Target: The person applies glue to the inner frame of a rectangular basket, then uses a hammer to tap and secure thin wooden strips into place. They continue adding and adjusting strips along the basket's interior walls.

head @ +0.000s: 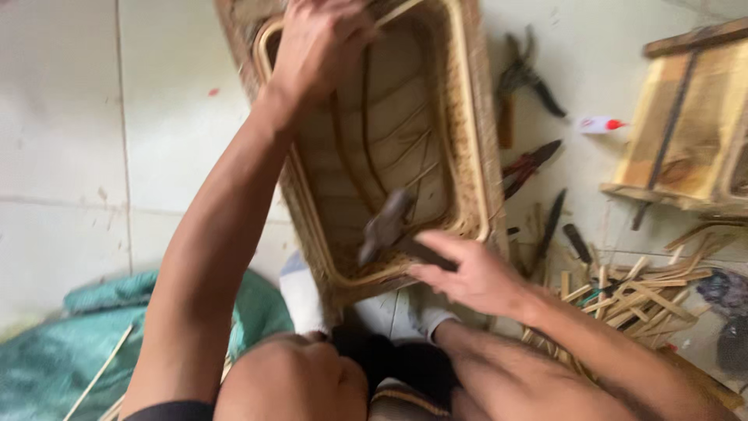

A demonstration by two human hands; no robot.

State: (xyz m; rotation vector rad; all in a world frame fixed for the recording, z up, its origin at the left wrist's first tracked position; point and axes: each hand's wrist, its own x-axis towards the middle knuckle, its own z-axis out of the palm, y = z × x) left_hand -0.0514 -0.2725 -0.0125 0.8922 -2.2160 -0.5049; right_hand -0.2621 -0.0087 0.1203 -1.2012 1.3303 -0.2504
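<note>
**Hammer over the upturned rattan tray**

Much of this view is blurred by motion, so take the small details with care. The far end of the rattan tray (460,140) runs off the top edge of the picture, and your left hand (319,47) is partly cut off there too. The hammer (387,226) shows mainly as a grey smear of a head; its handle is mostly hidden behind your right hand (467,273). The dark tools on the tiled floor (70,117) to the right, a pair of pliers (526,168) among them, are hard to tell apart.

Your left arm reaches straight out from the lower left, long and nearly extended, with the hand clamped down on the tray's far left rim, fingers curled over the edge. Your right forearm comes in from the lower right, wrist bent inward, fingers closed around the hammer's handle, index and thumb side facing the tray.

The tray lies between your arms, resting against your legs at its near end, its hollow side toward you. Its long axis runs away from you, leaning slightly right to left as it nears you. The hammer sits over the tray's near right corner, head pointing up and left toward the tray's middle, handle running down and right into your palm.

Cut bamboo strips (639,300) lie scattered beside your right forearm, with a wooden frame (686,125) beyond and a green cloth (101,327) at your left.
</note>
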